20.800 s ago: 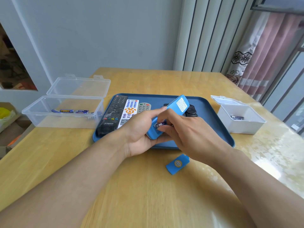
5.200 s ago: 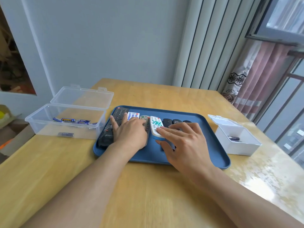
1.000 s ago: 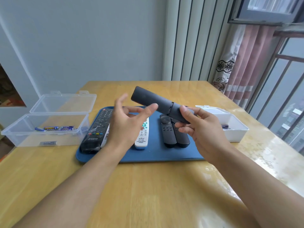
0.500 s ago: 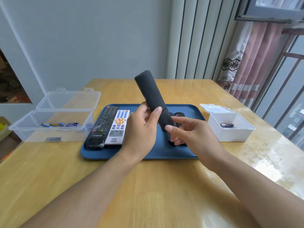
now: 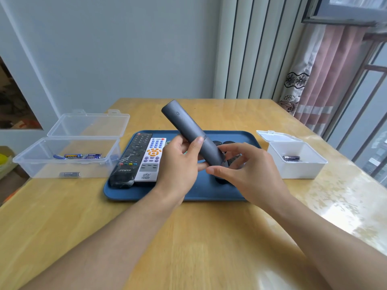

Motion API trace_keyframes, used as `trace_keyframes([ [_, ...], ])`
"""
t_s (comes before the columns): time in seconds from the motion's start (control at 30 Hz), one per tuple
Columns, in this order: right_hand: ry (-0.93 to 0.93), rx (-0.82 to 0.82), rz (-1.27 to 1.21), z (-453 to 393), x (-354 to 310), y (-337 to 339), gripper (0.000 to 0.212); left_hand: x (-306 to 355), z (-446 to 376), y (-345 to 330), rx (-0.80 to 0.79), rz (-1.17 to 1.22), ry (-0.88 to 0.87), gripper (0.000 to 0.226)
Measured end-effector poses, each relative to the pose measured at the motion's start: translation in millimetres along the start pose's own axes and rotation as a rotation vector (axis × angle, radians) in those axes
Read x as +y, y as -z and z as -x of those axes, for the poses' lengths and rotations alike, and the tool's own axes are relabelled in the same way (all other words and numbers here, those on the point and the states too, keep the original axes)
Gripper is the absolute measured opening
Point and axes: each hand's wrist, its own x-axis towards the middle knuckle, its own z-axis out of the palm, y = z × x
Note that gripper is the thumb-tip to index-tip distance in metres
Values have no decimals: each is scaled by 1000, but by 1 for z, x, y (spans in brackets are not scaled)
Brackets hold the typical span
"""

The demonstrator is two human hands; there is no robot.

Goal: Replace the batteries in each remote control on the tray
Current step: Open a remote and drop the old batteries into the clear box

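Observation:
My left hand (image 5: 178, 164) grips a long dark grey remote (image 5: 184, 124) around its middle and holds it tilted above the blue tray (image 5: 209, 191), plain back side towards me. My right hand (image 5: 249, 170) is at the remote's lower end, with thumb below and index finger at the side, pinching it loosely. A black remote (image 5: 132, 158) and a white remote (image 5: 151, 160) lie side by side on the tray's left. Dark remotes (image 5: 222, 181) lie on the tray, mostly hidden behind my hands.
A clear plastic box (image 5: 62, 143) with its lid open stands left of the tray and holds several blue batteries (image 5: 77, 156). A small white box (image 5: 297, 166) to the right holds a dark battery (image 5: 291, 158). The wooden table stretches towards me.
The grey remote was swung from nearly level to steeply tilted, and my left hand closed around its middle. My right hand slid to its lower end and loosened.

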Motion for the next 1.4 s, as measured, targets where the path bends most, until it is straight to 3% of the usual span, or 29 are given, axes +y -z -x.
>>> trace_keyframes([
  [0.23, 92, 25, 88, -2, -1, 6, 40, -2, -7, 5, 69, -84, -59, 11],
  [0.37, 241, -309, 230, 0, -5, 17, 41, 6, -16, 15, 181, -49, -51, 22],
  [0.47, 294, -513, 253, 5, -8, 13, 45, 13, -18, 18, 204, 121, 57, 29],
  [0.63, 316, -642, 269, 9, -8, 8, 51, 16, -14, 13, 100, 322, 191, 24],
  [0.77, 350, -545, 203, 3, -4, 11, 46, 20, -11, 11, 38, 399, 254, 31],
  [0.9, 411, -230, 108, 3, 0, 6, 26, 24, -2, 5, -39, 456, 365, 44],
  [1.0, 434, -55, 80, 3, 1, 2, 28, 24, 4, -1, -108, 436, 431, 52],
  [1.17, 471, 2, 133, 4, -2, 2, 43, 22, 8, -5, -136, 459, 449, 55],
  [1.4, 473, -24, 180, 4, -5, 6, 45, 22, 8, -5, -134, 530, 438, 53],
])
